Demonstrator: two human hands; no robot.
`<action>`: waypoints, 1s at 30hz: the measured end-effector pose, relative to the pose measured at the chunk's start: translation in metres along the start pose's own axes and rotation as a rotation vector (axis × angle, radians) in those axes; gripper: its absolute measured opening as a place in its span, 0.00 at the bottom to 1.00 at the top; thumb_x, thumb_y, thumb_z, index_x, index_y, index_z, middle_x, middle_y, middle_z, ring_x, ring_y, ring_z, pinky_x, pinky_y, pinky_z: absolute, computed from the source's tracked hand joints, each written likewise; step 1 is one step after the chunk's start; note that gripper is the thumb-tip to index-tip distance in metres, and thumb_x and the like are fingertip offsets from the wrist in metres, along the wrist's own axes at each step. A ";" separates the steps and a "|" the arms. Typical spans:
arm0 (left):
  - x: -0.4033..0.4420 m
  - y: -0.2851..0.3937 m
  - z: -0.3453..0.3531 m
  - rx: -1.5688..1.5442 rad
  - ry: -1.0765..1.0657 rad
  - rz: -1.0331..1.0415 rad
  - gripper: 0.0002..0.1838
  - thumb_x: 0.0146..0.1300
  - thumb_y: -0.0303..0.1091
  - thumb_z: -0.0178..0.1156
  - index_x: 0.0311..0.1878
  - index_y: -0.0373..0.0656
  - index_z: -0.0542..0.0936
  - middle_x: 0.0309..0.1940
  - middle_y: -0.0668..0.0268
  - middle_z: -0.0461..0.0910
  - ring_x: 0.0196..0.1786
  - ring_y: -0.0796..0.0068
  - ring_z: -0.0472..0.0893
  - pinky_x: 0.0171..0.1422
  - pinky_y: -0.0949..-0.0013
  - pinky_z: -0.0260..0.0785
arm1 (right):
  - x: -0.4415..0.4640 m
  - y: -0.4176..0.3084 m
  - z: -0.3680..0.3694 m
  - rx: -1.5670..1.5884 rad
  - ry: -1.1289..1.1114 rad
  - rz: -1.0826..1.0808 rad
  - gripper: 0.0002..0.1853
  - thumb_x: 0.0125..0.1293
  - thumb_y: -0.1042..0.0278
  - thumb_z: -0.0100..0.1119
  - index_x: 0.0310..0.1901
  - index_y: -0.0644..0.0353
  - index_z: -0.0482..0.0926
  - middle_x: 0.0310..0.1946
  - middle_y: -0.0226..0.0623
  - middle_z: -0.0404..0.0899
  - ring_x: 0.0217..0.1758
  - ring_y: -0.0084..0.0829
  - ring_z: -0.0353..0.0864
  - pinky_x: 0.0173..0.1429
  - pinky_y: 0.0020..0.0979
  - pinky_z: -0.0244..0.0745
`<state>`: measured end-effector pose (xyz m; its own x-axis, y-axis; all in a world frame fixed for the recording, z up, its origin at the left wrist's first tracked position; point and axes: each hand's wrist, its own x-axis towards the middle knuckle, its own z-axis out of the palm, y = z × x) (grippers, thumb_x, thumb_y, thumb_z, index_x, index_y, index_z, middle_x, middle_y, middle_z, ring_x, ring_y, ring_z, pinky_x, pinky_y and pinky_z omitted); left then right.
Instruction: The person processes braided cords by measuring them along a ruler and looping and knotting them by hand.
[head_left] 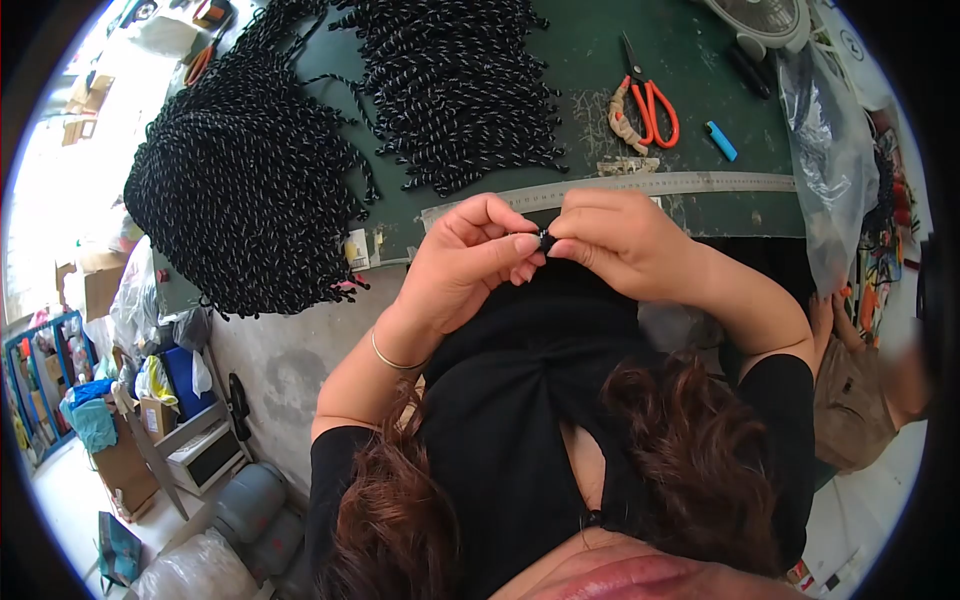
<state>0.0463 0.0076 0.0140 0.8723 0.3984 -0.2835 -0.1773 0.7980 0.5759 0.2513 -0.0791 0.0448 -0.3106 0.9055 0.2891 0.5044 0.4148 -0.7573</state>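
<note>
I'm seeing the cord pile (250,190) spilling left of the ruler (720,182). On the ruler's near side, the left hand (455,262) is pinching the small black cord piece (546,241) from its left, and the right hand (630,240) is pinching it from the right. It's sitting between the fingertips, neither hand nearer; fingers are hiding its long axis. Scissors (647,105) are lying beyond the ruler.

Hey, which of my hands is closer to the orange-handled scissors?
Right. Your right hand is the nearer one, roughly below the orange-handled scissors in the picture; your left hand is farther away, below and to their left.
</note>
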 end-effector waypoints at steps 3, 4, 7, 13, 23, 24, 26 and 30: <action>0.000 -0.002 0.002 0.340 -0.044 0.214 0.05 0.63 0.20 0.62 0.41 0.37 0.76 0.34 0.62 0.81 0.36 0.79 0.81 0.39 0.78 0.75 | -0.004 0.005 0.004 0.302 -0.050 0.147 0.08 0.67 0.67 0.60 0.37 0.64 0.78 0.25 0.32 0.71 0.25 0.27 0.69 0.28 0.30 0.64; 0.001 -0.004 0.003 0.342 -0.046 0.214 0.05 0.63 0.20 0.62 0.41 0.37 0.76 0.34 0.62 0.81 0.36 0.79 0.81 0.39 0.78 0.75 | -0.005 0.007 0.004 0.452 -0.074 0.219 0.09 0.69 0.66 0.58 0.36 0.64 0.78 0.24 0.31 0.72 0.23 0.25 0.68 0.27 0.29 0.63; 0.004 -0.009 0.005 0.768 -0.067 0.611 0.07 0.62 0.18 0.62 0.41 0.36 0.76 0.35 0.63 0.81 0.36 0.81 0.81 0.39 0.78 0.74 | -0.005 0.014 -0.004 1.088 -0.239 0.606 0.11 0.71 0.63 0.56 0.38 0.64 0.79 0.22 0.27 0.72 0.21 0.19 0.67 0.24 0.25 0.61; 0.002 -0.002 0.004 0.409 0.033 0.332 0.06 0.62 0.18 0.61 0.42 0.35 0.76 0.36 0.63 0.81 0.35 0.81 0.80 0.39 0.79 0.73 | -0.002 0.000 -0.010 1.218 -0.085 0.792 0.12 0.71 0.63 0.56 0.43 0.65 0.79 0.20 0.28 0.75 0.16 0.15 0.65 0.22 0.19 0.59; 0.004 -0.004 -0.001 0.342 0.022 0.123 0.12 0.66 0.22 0.57 0.51 0.34 0.81 0.34 0.64 0.83 0.33 0.83 0.79 0.39 0.80 0.72 | -0.009 0.008 -0.017 1.024 -0.109 0.814 0.11 0.64 0.73 0.54 0.47 0.65 0.79 0.20 0.33 0.78 0.15 0.16 0.68 0.20 0.19 0.61; 0.004 -0.004 -0.004 0.342 0.023 0.121 0.12 0.66 0.22 0.57 0.51 0.34 0.81 0.34 0.64 0.83 0.33 0.83 0.79 0.39 0.80 0.72 | -0.009 0.010 -0.019 1.075 -0.135 0.835 0.12 0.64 0.73 0.54 0.48 0.66 0.78 0.19 0.33 0.78 0.14 0.16 0.68 0.19 0.19 0.61; 0.004 -0.003 -0.010 0.276 -0.040 0.078 0.11 0.67 0.22 0.57 0.51 0.34 0.82 0.34 0.65 0.83 0.32 0.83 0.79 0.39 0.81 0.72 | -0.012 0.014 -0.024 1.144 -0.153 0.851 0.13 0.63 0.73 0.55 0.48 0.66 0.78 0.19 0.34 0.78 0.14 0.17 0.68 0.19 0.19 0.61; 0.003 -0.004 -0.004 0.378 0.028 0.083 0.11 0.64 0.22 0.60 0.49 0.35 0.83 0.33 0.65 0.83 0.31 0.83 0.79 0.38 0.80 0.71 | -0.013 0.014 -0.025 1.266 -0.169 0.882 0.14 0.63 0.73 0.55 0.50 0.67 0.78 0.18 0.35 0.78 0.13 0.17 0.68 0.18 0.19 0.60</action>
<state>0.0479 0.0075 0.0081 0.8484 0.4707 -0.2422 -0.0614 0.5420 0.8381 0.2824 -0.0828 0.0452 -0.4198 0.7571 -0.5005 -0.3896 -0.6484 -0.6541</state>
